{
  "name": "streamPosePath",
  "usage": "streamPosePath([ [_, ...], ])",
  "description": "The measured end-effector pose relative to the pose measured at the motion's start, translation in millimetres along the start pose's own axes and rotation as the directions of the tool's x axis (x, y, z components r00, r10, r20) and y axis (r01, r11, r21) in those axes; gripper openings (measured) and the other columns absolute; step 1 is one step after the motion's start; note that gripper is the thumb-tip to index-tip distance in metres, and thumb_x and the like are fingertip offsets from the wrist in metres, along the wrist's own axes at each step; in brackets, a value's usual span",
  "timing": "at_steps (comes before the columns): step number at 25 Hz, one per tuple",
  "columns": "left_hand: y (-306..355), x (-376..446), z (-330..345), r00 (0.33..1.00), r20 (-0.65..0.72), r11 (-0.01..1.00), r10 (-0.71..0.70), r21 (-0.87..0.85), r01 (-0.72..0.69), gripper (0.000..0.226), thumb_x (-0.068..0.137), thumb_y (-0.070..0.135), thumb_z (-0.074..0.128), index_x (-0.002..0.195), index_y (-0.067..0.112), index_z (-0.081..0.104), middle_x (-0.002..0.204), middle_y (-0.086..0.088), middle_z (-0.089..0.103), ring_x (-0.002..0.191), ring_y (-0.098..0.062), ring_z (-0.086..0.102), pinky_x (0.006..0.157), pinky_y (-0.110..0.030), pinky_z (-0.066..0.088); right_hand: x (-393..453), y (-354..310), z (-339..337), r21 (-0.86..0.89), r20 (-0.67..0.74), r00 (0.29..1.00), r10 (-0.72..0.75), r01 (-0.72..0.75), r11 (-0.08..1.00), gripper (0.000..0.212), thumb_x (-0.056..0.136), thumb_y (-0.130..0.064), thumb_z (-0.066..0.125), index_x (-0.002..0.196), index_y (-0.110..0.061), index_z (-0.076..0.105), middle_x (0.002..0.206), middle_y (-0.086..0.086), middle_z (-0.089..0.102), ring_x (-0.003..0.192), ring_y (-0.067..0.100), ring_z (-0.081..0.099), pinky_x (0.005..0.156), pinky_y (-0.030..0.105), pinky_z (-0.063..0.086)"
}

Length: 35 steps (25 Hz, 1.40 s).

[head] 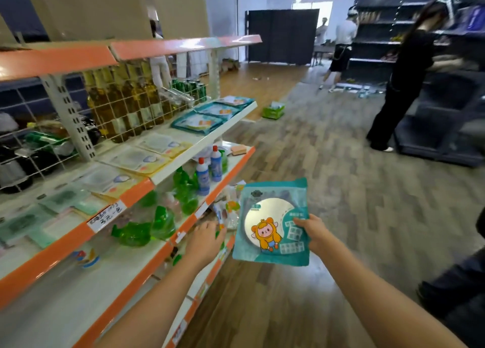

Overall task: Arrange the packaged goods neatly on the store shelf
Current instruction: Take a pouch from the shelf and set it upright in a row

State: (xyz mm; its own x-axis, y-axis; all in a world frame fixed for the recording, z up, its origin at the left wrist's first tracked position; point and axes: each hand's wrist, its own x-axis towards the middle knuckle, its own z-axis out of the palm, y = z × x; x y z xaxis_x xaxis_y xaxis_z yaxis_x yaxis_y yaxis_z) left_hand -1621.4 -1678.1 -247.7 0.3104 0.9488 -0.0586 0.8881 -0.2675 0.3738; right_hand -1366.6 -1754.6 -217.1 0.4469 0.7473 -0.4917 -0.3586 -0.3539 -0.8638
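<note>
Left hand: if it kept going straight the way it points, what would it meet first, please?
Most likely the small packets on the lower shelf, just beyond the fingertips of the left hand. Depth is unclear; it may already touch them.

The teal packet point(271, 223) at 6 o'clock is glossy plastic film with a mirror-bright foil disc. The shelf point(204, 143) at 9 o'clock is smooth painted metal, edged with shiny orange strips. Green bottles point(162, 221) at 7 o'clock look like clear, glossy plastic. The floor point(341, 164) at 3 o'clock is wood-grain plank with a soft sheen.
</note>
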Motion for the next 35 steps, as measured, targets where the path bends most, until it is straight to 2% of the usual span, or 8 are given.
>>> streamPosePath([
  [5, 29, 71, -12, 0.995, 0.022, 0.995, 0.101, -0.026, -0.100, 0.046, 0.099, 0.042, 0.033, 0.130, 0.013, 0.049, 0.134, -0.010, 0.050, 0.124, -0.028, 0.045, 0.103, -0.040, 0.038, 52, -34, -13, 0.047, -0.059, 0.998, -0.009, 0.011, 0.999, 0.006, 0.092, 0.000, 0.051, 0.095, -0.003, 0.056, 0.085, 0.013, 0.064, 0.073, 0.026, 0.062, 0.064, 0.040, 0.052],
  [11, 51, 182, -14, 0.989, 0.073, 0.989, 0.128, -0.080, -0.122, 0.049, 0.100, 0.043, 0.031, 0.136, 0.013, 0.044, 0.140, -0.013, 0.045, 0.128, -0.029, 0.044, 0.105, -0.040, 0.037, 127, -74, 1, 0.120, -0.112, 0.994, -0.012, 0.026, 0.992, 0.008, 0.094, 0.001, 0.049, 0.093, -0.004, 0.055, 0.084, 0.013, 0.063, 0.073, 0.025, 0.061, 0.065, 0.040, 0.051],
  [15, 70, 248, -21, 0.980, 0.054, 0.975, 0.192, -0.125, -0.184, 0.043, 0.099, 0.039, 0.036, 0.130, 0.013, 0.051, 0.131, -0.011, 0.055, 0.120, -0.029, 0.051, 0.100, -0.038, 0.041, 165, -108, 8, 0.141, -0.151, 0.988, -0.036, 0.057, 0.988, 0.007, 0.093, 0.002, 0.050, 0.091, -0.003, 0.055, 0.083, 0.013, 0.063, 0.073, 0.025, 0.061, 0.070, 0.041, 0.052],
  [19, 90, 307, -13, 0.963, 0.057, 0.953, 0.262, -0.170, -0.249, 0.039, 0.098, 0.039, 0.039, 0.122, 0.014, 0.058, 0.119, -0.010, 0.062, 0.113, -0.028, 0.056, 0.094, -0.037, 0.045, 201, -131, 5, 0.182, -0.201, 0.979, -0.043, 0.080, 0.980, 0.009, 0.093, 0.001, 0.050, 0.091, -0.004, 0.056, 0.083, 0.012, 0.063, 0.073, 0.025, 0.061, 0.066, 0.040, 0.052],
  [22, 106, 334, 3, 0.951, 0.131, 0.954, 0.279, -0.155, -0.258, 0.044, 0.099, 0.040, 0.036, 0.128, 0.012, 0.055, 0.130, -0.010, 0.057, 0.121, -0.027, 0.051, 0.100, -0.035, 0.041, 227, -139, -5, 0.186, -0.214, 0.976, -0.032, 0.073, 0.980, 0.009, 0.093, 0.001, 0.049, 0.097, -0.003, 0.056, 0.083, 0.012, 0.062, 0.073, 0.025, 0.061, 0.066, 0.040, 0.051],
  [25, 129, 365, 18, 0.938, 0.164, 0.949, 0.304, -0.137, -0.283, 0.046, 0.100, 0.040, 0.034, 0.132, 0.012, 0.052, 0.134, -0.008, 0.054, 0.125, -0.026, 0.048, 0.101, -0.035, 0.039, 262, -150, -22, 0.200, -0.243, 0.970, -0.011, 0.061, 0.978, 0.009, 0.094, 0.002, 0.048, 0.094, -0.004, 0.055, 0.083, 0.011, 0.062, 0.073, 0.024, 0.060, 0.066, 0.039, 0.051],
  [31, 187, 437, 34, 0.946, 0.152, 0.952, 0.286, -0.158, -0.262, 0.044, 0.100, 0.038, 0.035, 0.127, 0.011, 0.056, 0.129, -0.009, 0.059, 0.118, -0.025, 0.053, 0.097, -0.035, 0.043, 343, -204, -51, 0.179, -0.209, 0.978, -0.028, 0.066, 0.982, 0.010, 0.094, 0.001, 0.049, 0.090, -0.006, 0.056, 0.083, 0.012, 0.062, 0.072, 0.025, 0.061, 0.067, 0.041, 0.052],
  [35, 228, 493, 30, 0.967, 0.114, 0.965, 0.230, -0.157, -0.211, 0.043, 0.100, 0.039, 0.034, 0.125, 0.011, 0.056, 0.128, -0.013, 0.059, 0.118, -0.029, 0.053, 0.099, -0.037, 0.042, 396, -261, -70, 0.129, -0.155, 0.985, -0.074, 0.095, 0.987, 0.011, 0.093, 0.002, 0.049, 0.088, -0.006, 0.055, 0.080, 0.011, 0.062, 0.070, 0.024, 0.059, 0.062, 0.038, 0.049],
])
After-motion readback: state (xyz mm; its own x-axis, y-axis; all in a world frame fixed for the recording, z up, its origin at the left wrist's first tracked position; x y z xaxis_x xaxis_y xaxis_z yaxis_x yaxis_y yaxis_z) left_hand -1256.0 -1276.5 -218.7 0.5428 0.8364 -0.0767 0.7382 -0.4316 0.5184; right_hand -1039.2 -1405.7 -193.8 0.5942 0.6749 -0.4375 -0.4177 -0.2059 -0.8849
